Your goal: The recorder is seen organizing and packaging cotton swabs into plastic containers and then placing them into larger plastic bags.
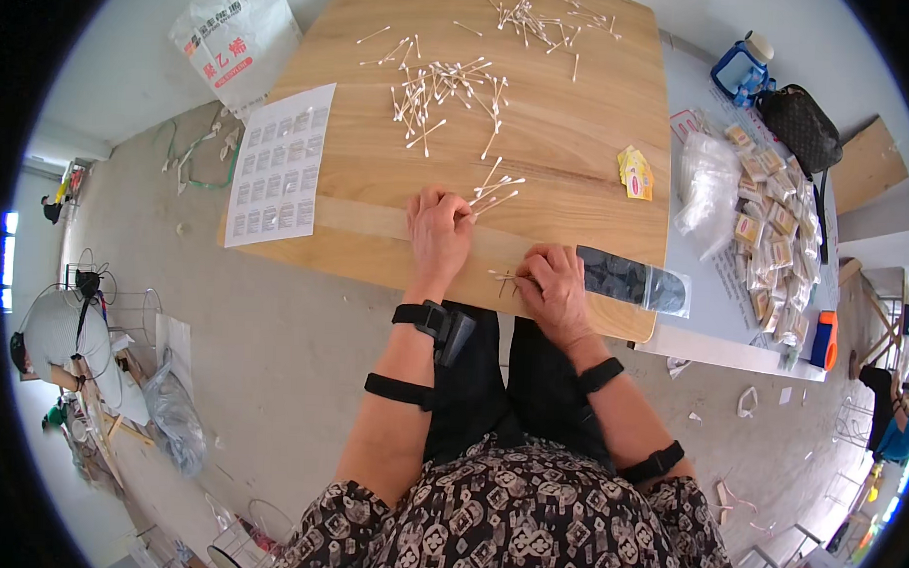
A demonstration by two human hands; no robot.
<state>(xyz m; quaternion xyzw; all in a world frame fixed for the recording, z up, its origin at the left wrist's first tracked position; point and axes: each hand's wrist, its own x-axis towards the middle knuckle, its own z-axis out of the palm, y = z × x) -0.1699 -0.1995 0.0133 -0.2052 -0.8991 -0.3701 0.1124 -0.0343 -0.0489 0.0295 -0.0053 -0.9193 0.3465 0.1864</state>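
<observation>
My left hand is closed at the near part of the wooden table, its fingertips pinched at the ends of a small bunch of cotton swabs fanned out to the right. Lower and to the right, my right hand is closed around a few other cotton swabs, whose tips stick out left of the fingers. Farther back lies a loose heap of white-tipped swabs, with another scattered group at the far edge.
A printed label sheet lies at the table's left edge. Yellow packets and a dark clear-ended pouch are on the right. Beyond, a grey side table holds clear bags, many small packed boxes and a dark bag.
</observation>
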